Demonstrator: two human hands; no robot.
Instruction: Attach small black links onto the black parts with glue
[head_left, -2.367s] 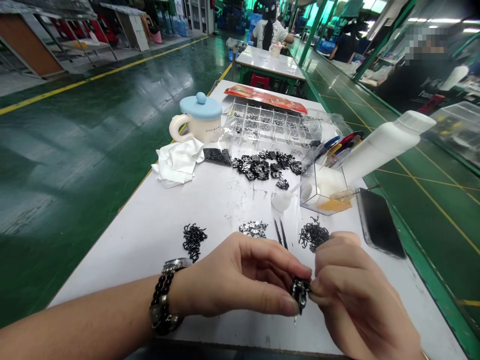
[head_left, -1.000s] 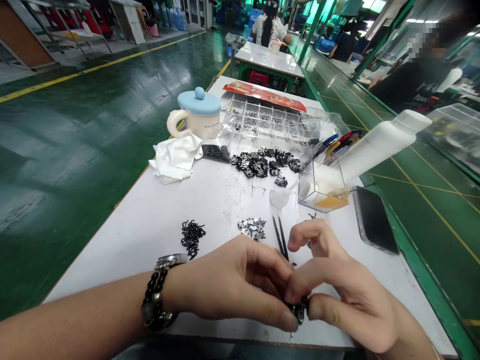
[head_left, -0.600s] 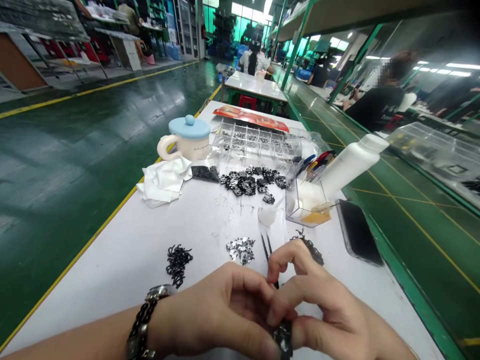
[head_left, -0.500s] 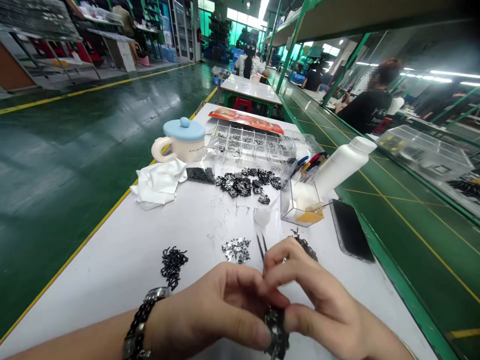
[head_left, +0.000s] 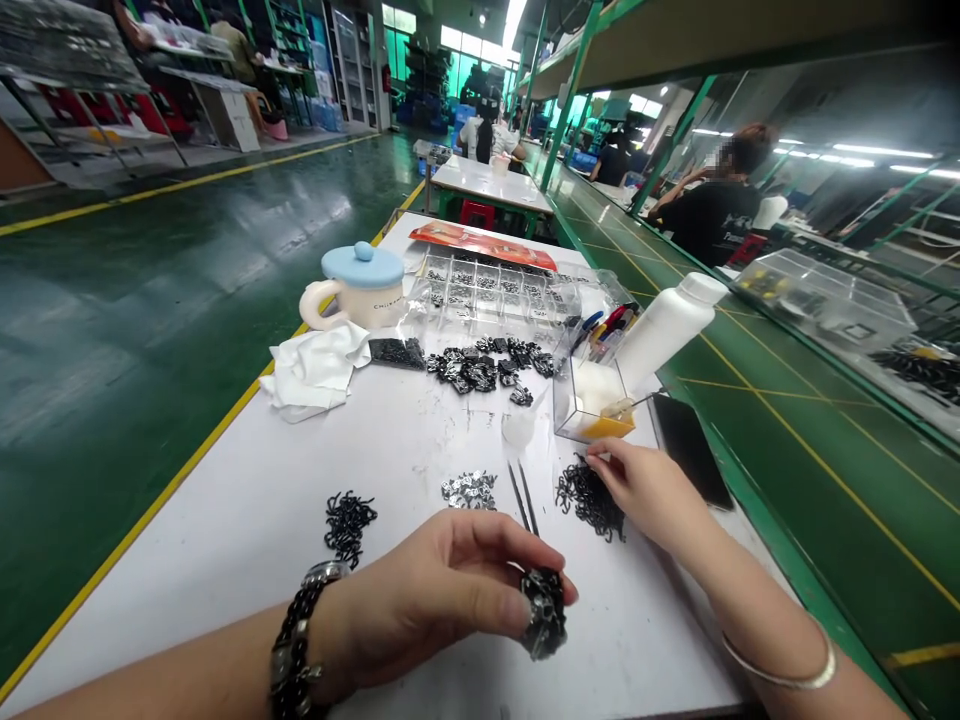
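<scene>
My left hand (head_left: pixel 442 600) holds a dense black-and-silver cluster of small metal parts (head_left: pixel 544 613) between thumb and fingertips, above the white table (head_left: pixel 420 440). My right hand (head_left: pixel 645 490) lies further up and to the right, its fingertips at a loose pile of black wire clips (head_left: pixel 589 500). Between the hands, a pair of fine tweezers (head_left: pixel 521 497) rests on the table. A small heap of silver pieces (head_left: pixel 469 490) lies left of the tweezers, and another black clip pile (head_left: pixel 346 527) lies further left.
Further up the table are a heap of black metal parts (head_left: pixel 480 372), a clear compartment tray (head_left: pixel 480 290), a lidded mug (head_left: pixel 356 290), a white cloth (head_left: pixel 315 375), a clear acrylic holder (head_left: pixel 589 400), a white bottle (head_left: pixel 667 330) and a phone (head_left: pixel 690 450). A person sits at the right.
My right hand has let go of the cluster and moved up and right to the clip pile. My left hand keeps the cluster. The view has swung slightly, shifting the table leftward.
</scene>
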